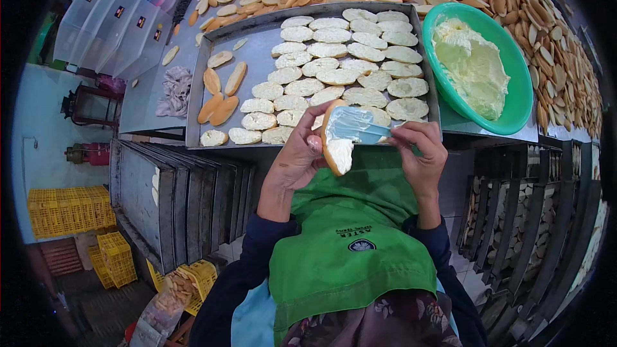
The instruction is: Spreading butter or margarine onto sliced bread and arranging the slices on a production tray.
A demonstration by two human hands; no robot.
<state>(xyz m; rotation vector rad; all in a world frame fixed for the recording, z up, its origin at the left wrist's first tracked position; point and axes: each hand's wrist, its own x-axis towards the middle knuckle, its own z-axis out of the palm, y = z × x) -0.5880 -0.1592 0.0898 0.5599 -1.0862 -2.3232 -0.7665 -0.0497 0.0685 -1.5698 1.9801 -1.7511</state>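
Note:
My left hand (301,154) grips an oval bread slice (340,156) by its crust, above the near edge of a metal baking tray (231,142). Between the fingertips of my right hand (419,147) is the handle of a light-blue plastic spatula (359,125). Its blade lies against the slice's cut face, where pale cream covers the lower part. Rows of cream-coated slices (332,35) fill much of the tray. Several bare slices (224,109) lie at its left, some crust up. To the right stands a green plastic bowl (523,86) with pale cream (470,67) inside.
Loose bread slices (554,43) are heaped behind the tray and at right. A crumpled cloth (176,91) and clear plastic boxes (115,19) are on the left. Stacked metal trays (193,202) stand below left; a rack of filled trays (520,221) is at right. Yellow crates (72,209) sit farther left.

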